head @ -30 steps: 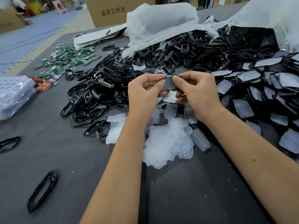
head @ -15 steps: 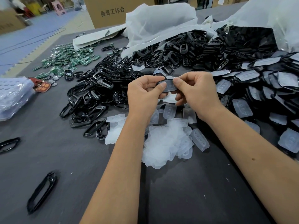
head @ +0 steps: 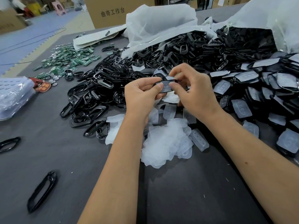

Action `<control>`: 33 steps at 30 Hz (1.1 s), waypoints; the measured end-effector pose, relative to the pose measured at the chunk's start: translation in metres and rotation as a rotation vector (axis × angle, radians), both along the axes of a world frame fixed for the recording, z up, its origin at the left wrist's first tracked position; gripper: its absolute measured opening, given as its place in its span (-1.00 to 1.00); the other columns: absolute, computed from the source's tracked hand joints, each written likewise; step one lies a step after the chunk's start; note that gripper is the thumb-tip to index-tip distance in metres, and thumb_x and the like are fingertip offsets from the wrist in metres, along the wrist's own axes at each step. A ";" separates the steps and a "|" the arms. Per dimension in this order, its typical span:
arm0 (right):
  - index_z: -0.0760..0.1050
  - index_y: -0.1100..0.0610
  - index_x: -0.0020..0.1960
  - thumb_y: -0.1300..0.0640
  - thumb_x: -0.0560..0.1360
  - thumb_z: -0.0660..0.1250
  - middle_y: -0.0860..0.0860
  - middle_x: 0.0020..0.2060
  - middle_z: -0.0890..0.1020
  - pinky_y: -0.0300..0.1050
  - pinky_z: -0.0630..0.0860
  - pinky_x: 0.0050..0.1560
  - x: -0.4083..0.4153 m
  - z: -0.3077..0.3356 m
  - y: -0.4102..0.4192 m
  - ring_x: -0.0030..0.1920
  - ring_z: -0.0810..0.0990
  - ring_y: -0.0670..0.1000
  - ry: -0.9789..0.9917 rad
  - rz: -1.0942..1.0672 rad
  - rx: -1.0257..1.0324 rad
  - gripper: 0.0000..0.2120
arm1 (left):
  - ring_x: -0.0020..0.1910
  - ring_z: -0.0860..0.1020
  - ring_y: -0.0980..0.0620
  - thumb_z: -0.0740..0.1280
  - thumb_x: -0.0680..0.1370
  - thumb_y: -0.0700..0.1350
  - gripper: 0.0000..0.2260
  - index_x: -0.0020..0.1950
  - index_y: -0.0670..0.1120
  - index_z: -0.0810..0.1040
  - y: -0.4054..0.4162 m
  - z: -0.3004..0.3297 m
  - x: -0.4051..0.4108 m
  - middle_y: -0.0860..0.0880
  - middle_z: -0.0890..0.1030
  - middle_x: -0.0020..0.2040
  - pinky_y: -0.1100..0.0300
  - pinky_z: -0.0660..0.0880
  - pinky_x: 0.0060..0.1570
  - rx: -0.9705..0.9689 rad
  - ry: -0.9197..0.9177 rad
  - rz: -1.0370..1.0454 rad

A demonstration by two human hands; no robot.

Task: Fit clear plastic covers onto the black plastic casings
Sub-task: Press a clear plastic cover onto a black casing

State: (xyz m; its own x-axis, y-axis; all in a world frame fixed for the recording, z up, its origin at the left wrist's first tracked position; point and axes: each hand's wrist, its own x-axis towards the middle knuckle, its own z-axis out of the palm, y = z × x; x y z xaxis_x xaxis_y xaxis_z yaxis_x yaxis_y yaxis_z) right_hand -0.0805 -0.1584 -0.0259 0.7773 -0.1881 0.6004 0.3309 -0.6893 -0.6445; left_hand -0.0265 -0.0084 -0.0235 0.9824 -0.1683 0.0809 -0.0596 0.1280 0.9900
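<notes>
Right hand (head: 193, 92) fingers lifted, spread since earlier; casing (head: 166, 85) with cover pinched between both thumbs, left hand (head: 140, 96) gripping. Covers (head: 165, 143) heaped below hands.

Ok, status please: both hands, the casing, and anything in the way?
Left hand and right hand both pinch one black casing, clear cover seated in it. Held above the clear covers pile. Nothing in the way.

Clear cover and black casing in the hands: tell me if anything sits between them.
Nothing visible does. The left hand and right hand hold the black casing with the clear cover already lying in its opening, both thumbs pressing on the cover. Whether it is fully seated cannot be told.
</notes>
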 end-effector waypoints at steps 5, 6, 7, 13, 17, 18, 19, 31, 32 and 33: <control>0.72 0.14 0.17 0.17 0.55 0.52 0.06 0.08 0.60 -0.40 0.45 -0.04 0.001 -0.003 -0.004 0.00 0.59 -0.05 -0.008 0.115 -0.120 -0.80 | -0.36 0.67 0.01 0.45 0.51 -0.41 -0.89 -0.05 -0.25 0.69 0.010 0.007 0.006 -0.16 0.71 -0.25 0.37 0.53 -0.35 -0.159 0.186 0.006; 0.72 0.13 0.16 0.16 0.53 0.54 0.07 0.09 0.60 -0.38 0.44 -0.05 0.001 -0.004 -0.005 0.01 0.60 -0.03 -0.018 0.106 -0.142 -0.79 | -0.37 0.66 0.02 0.44 0.51 -0.42 -0.90 -0.06 -0.25 0.69 0.011 0.007 0.007 -0.15 0.70 -0.26 0.38 0.52 -0.36 -0.178 0.215 -0.008; 0.73 0.13 0.14 0.17 0.52 0.55 0.08 0.09 0.59 -0.33 0.46 -0.06 0.002 -0.005 -0.004 0.00 0.60 0.01 -0.040 0.089 -0.160 -0.80 | -0.38 0.65 0.03 0.43 0.52 -0.40 -0.91 -0.06 -0.26 0.69 0.012 0.007 0.007 -0.14 0.69 -0.26 0.38 0.52 -0.37 -0.189 0.233 -0.030; 0.74 0.12 -0.03 0.21 0.51 0.54 0.03 -0.02 0.61 -0.25 0.51 -0.07 0.004 -0.003 0.008 -0.03 0.61 -0.05 -0.012 0.029 0.176 -0.94 | -0.29 0.63 0.08 0.37 0.65 -0.08 -0.76 0.00 -0.25 0.67 0.011 0.010 0.009 -0.15 0.67 -0.15 0.34 0.59 -0.25 -0.337 0.265 -0.106; 0.72 0.10 -0.11 0.22 0.52 0.51 0.02 -0.17 0.69 -0.23 0.50 -0.28 0.001 0.004 0.009 -0.27 0.57 -0.10 0.237 0.206 0.791 -0.94 | -0.23 0.62 0.09 0.39 0.62 -0.26 -0.91 0.09 -0.21 0.66 0.008 0.008 0.004 -0.10 0.72 -0.09 0.30 0.60 -0.18 -0.264 0.142 -0.151; 0.71 0.11 -0.11 0.21 0.51 0.51 0.02 -0.18 0.71 -0.21 0.51 -0.28 0.000 0.005 0.007 -0.26 0.59 -0.10 0.305 0.263 0.893 -0.96 | -0.23 0.62 0.10 0.40 0.61 -0.27 -0.90 0.10 -0.21 0.66 0.008 0.007 0.004 -0.10 0.72 -0.09 0.30 0.59 -0.19 -0.258 0.130 -0.147; 0.71 0.13 -0.08 0.19 0.49 0.50 0.04 -0.16 0.72 -0.19 0.52 -0.25 -0.001 0.007 0.005 -0.24 0.60 -0.08 0.357 0.317 0.961 -0.98 | -0.23 0.63 0.11 0.40 0.60 -0.27 -0.90 0.10 -0.22 0.66 0.008 0.007 0.004 -0.10 0.72 -0.10 0.31 0.59 -0.19 -0.261 0.122 -0.148; 0.63 0.28 0.17 0.43 0.53 0.39 0.13 -0.16 0.73 -0.18 0.65 -0.13 -0.001 0.008 0.004 -0.24 0.69 0.00 0.385 0.345 1.094 -0.76 | -0.25 0.52 0.05 0.43 0.60 -0.25 -0.94 0.01 -0.21 0.70 0.003 0.005 0.005 -0.16 0.68 -0.12 0.35 0.53 -0.29 -0.226 0.138 -0.086; 0.64 0.27 0.15 0.44 0.52 0.39 0.11 -0.18 0.74 -0.19 0.64 -0.14 -0.001 0.007 0.004 -0.24 0.70 -0.01 0.365 0.331 1.082 -0.76 | -0.26 0.51 0.05 0.43 0.60 -0.24 -0.94 0.01 -0.20 0.70 0.002 0.004 0.005 -0.16 0.67 -0.12 0.35 0.54 -0.29 -0.213 0.133 -0.088; 0.64 0.26 0.14 0.44 0.52 0.40 0.10 -0.20 0.74 -0.21 0.64 -0.14 -0.002 0.007 0.004 -0.24 0.71 -0.01 0.344 0.325 1.071 -0.77 | -0.27 0.51 0.06 0.43 0.60 -0.23 -0.93 0.02 -0.20 0.70 0.002 0.003 0.006 -0.15 0.66 -0.14 0.34 0.54 -0.29 -0.201 0.129 -0.093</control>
